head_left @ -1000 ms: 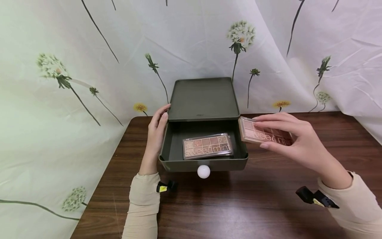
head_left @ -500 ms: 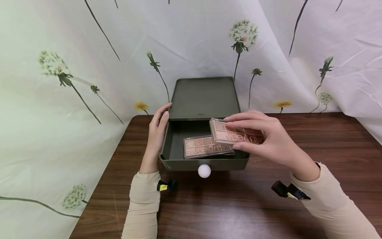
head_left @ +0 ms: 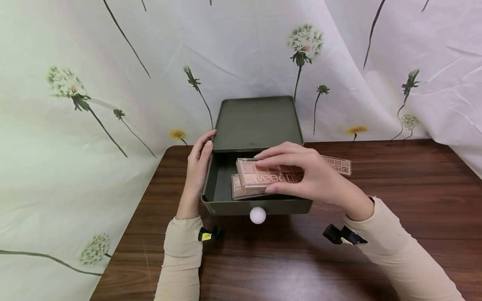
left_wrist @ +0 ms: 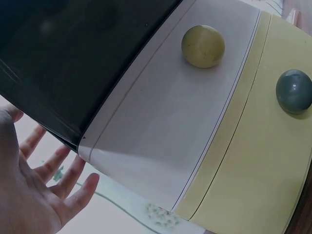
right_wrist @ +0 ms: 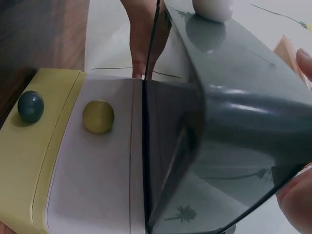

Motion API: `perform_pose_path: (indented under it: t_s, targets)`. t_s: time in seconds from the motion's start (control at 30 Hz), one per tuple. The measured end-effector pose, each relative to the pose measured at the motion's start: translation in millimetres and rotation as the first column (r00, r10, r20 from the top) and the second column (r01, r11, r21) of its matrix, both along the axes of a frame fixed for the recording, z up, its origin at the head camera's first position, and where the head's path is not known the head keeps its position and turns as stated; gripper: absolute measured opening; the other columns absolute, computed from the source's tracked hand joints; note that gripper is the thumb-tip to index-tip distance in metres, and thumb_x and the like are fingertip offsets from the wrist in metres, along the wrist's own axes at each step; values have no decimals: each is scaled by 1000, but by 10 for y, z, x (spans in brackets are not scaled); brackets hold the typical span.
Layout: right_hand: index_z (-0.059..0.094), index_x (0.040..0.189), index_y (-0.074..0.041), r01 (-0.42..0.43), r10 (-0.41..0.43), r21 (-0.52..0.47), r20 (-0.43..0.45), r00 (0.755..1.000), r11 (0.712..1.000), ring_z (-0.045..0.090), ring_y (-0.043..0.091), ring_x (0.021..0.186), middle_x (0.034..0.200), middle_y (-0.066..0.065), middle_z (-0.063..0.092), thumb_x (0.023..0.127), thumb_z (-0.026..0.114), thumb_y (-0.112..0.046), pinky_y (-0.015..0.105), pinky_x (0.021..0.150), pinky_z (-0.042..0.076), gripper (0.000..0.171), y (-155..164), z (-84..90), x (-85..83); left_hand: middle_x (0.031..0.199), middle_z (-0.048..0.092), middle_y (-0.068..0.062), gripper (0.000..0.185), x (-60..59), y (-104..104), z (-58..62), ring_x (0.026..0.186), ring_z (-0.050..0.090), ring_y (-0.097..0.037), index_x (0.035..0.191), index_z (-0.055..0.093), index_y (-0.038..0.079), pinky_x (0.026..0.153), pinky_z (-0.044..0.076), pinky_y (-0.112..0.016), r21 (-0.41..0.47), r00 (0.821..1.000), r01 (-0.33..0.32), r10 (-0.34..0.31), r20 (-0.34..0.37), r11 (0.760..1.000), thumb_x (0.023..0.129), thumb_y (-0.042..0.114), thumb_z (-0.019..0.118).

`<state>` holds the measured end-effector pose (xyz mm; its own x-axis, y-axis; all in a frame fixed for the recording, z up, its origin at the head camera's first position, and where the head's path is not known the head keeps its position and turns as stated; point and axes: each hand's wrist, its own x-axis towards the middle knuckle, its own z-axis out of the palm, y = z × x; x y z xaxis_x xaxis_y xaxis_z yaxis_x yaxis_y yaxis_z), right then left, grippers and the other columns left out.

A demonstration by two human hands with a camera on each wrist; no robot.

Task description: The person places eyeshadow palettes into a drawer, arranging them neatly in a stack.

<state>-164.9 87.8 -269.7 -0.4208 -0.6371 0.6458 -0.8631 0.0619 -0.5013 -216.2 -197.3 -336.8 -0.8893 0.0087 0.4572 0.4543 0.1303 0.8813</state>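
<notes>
The right hand [head_left: 312,179] pinches a pink transparent-lidded eyeshadow palette [head_left: 269,176] over the open dark green plastic drawer [head_left: 256,205] (another palette lies inside). The left hand [head_left: 197,167], fingers straight, rests against the drawer's left wall.

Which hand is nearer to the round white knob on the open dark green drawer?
Right. The right hand, gripping a pink eyeshadow palette, is above and just right of the round white knob. The left hand rests at the dark green drawer's left side, farther off.

Your right hand [head_left: 306,177] covers the end of the word on the clear pink eyeshadow palette [head_left: 269,174] it holds. That palette hides most of the second pink palette [head_left: 241,192] lying in the dark green plastic drawer [head_left: 214,188]. In the right wrist view, only your fingertips [right_wrist: 304,61] show at the edge.
</notes>
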Motion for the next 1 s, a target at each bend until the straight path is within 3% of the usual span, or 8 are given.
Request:
perform_pose_path:
  t_s: [0.33,0.67,1.0]
  targets:
    - [71,124,-17,29,-44,234,60,997,972,54,12,122,129,-7,62,85,81,-24,35,100,44,41,-31,-7,-83,148,46,-3,42,2,1,0,136,40,-14,144,50,8,110,32,-40,4,1000,-1,1,2,1000,107,26,43]
    - [69,126,-19,94,-120,424,33,992,901,54,10,120,128,-8,61,87,76,-39,35,99,44,44,-94,16,-126,147,46,-3,43,9,3,10,135,40,-14,144,51,9,109,32,-40,4,1000,-2,2,-3,1000,106,27,44]
    - [72,121,-17,150,-131,461,-73,989,875,56,10,114,120,-7,64,85,79,-39,33,96,45,43,-176,2,-144,148,46,-5,43,15,11,15,136,39,-15,144,51,8,109,32,-41,8,1000,0,0,0,1000,106,27,43]
